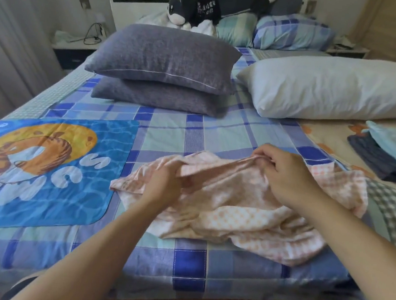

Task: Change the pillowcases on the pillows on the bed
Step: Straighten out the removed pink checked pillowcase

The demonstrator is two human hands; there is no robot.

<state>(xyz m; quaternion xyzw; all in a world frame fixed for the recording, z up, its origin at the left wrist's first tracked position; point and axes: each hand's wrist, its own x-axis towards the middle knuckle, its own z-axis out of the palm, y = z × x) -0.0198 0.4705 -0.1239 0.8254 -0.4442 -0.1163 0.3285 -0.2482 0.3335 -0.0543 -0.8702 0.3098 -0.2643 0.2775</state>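
Hands, left (164, 183) and right (286, 180), pinching the hem of a crumpled pink checked cotton pillowcase (234, 213), apparently spreading its opening for a pillow

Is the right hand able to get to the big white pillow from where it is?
Probably yes. The white pillow lies bare on the bed beyond the right hand, with only open sheet between them. But that hand is pinching the pink pillowcase, so it would have to let go first.

Both hands (164, 183) (288, 180) on pink pillowcase (241, 217)
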